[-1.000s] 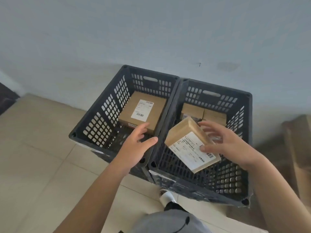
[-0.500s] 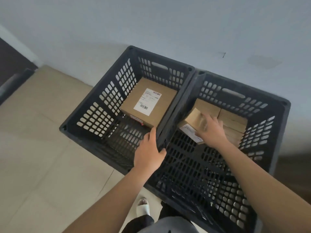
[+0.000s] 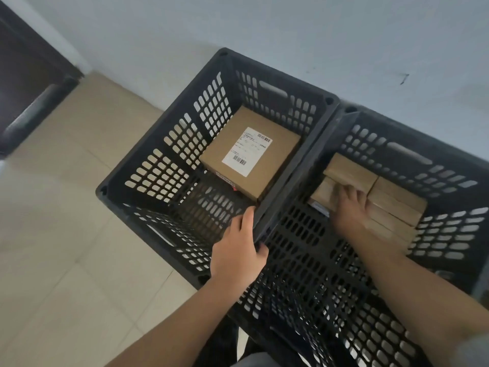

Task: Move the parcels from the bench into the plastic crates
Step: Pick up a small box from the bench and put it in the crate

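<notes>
Right hand (image 3: 346, 207) is seating parcel (image 3: 324, 193) in right crate (image 3: 412, 154), grip unclear; left hand (image 3: 238, 252) is clamping the rim; advise sliding it flush against stacked parcels (image 3: 391, 202)

The parcel (image 3: 323, 193) that the right hand (image 3: 347, 207) held above the right crate (image 3: 449, 186) now lies inside it, beside other boxes (image 3: 397, 202)
</notes>
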The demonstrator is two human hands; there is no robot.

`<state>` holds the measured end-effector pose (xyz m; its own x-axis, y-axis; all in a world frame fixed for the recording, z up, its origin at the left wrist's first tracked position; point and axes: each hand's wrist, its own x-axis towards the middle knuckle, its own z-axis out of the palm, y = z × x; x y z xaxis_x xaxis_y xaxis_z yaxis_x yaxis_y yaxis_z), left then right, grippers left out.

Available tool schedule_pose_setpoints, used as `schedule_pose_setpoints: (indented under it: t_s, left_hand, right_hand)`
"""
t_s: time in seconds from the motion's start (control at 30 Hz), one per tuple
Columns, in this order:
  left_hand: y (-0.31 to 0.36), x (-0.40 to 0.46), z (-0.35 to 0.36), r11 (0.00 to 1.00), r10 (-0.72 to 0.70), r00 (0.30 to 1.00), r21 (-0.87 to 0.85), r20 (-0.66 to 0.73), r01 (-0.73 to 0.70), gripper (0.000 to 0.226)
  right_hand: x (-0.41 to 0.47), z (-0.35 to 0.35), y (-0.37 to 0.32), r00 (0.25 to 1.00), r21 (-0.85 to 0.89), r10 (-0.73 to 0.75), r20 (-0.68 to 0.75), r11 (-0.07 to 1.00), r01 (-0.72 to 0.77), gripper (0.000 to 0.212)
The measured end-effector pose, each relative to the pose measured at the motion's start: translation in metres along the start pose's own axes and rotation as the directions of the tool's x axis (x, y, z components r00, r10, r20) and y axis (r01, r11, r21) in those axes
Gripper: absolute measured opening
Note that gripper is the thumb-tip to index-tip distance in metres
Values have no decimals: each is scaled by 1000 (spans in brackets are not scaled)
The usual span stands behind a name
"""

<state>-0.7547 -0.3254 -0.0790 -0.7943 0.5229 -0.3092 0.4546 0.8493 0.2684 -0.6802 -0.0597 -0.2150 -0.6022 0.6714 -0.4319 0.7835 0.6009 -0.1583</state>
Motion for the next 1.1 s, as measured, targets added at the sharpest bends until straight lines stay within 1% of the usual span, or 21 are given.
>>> schedule_pose_setpoints:
  t_s: [0.27,0.5,0.57,0.67,0.73,0.8,0.87,0.93,1.0,1.1]
  left_hand:
    - [-1,-1,2,1000,7,999,-7,-33,-7,79]
    - [-2,-1,2,1000,20,999,-3,-43,-20,79]
    - [-2,-1,3,1000,20,999,-3,-44,-20,78]
    - [-3,-1,3,1000,28,998,-8,-54,-28,77]
    - [-3,-2,3,999,32,998,-4,-58,-32,76]
    - [-3,-2,2,999,33,998,-4,-62,-34,76]
    - [-2,-2,2,999,36,997,-10,-62,-37,76]
    - [-2,-2,1,999,39,998,-20,-56,-40,75]
    - [-3,-2,1,999,40,998,-24,-54,-41,74]
    - [-3,-2,1,999,42,998,-23,-47,-43,75]
  right_hand:
    - [2,13,3,999,8,-12,-48,1000,12,78]
    - [3,12,-6,998,9,-40,-55,999,41,71]
    - [0,11,-7,998,22,-32,-60,999,34,72]
    - [-13,13,-6,995,101,-19,-99,994,29,80]
    - [-28,16,-1,990,165,34,-136,986,-11,83]
    - [-44,19,7,977,204,140,-161,973,-106,86]
    - [-54,20,19,955,206,268,-129,949,-238,91]
    - [-59,21,32,933,182,353,-70,924,-336,96]
    - [-60,21,45,916,162,400,-25,906,-391,98]
    - [-55,20,57,907,125,421,-4,900,-417,93]
